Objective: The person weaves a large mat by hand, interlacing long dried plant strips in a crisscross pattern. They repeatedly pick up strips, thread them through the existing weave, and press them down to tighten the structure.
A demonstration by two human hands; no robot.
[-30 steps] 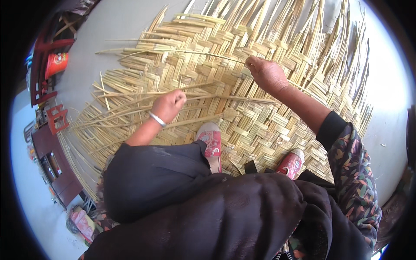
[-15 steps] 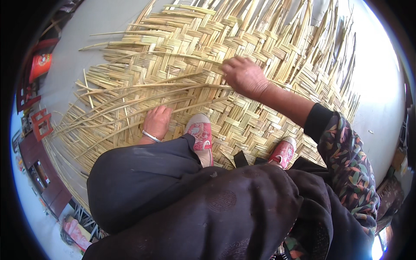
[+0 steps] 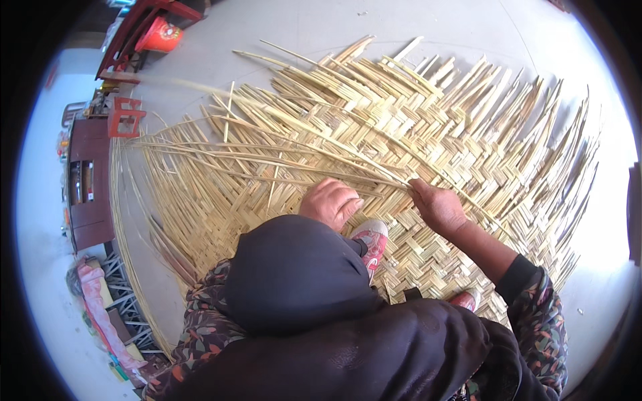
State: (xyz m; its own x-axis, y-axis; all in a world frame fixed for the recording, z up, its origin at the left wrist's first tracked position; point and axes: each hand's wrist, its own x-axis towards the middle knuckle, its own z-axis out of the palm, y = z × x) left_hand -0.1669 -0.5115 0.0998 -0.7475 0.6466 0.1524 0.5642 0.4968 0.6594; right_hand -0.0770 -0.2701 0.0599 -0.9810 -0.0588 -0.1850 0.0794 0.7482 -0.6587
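The grey floor [image 3: 281, 27] is the biggest thing here, and on it lies a big woven mat [image 3: 428, 147] made of flat yellow strips. It spreads out in front of you — wide, with loose strip ends poking out along its far edge and right edge. You are crouched on the near part of the mat. Your pink shoe [image 3: 371, 242] stands on the weave between your two hands, and the tip of your other shoe [image 3: 466, 299] shows just by your right sleeve.

On the left side a bunch of long loose strips [image 3: 267, 157] lies across the mat, running from the left edge toward your hands.

Your right hand [image 3: 438, 207] is closed on the ends of those long strips, with the fingers pinched around them. Your left hand [image 3: 330, 202] rests on the mat just beside the strips, fingers curled down and pressing — I cannot tell if it grips anything.

Far off at the left stand a dark red cabinet [image 3: 87, 194] and a small red stool [image 3: 127, 115].
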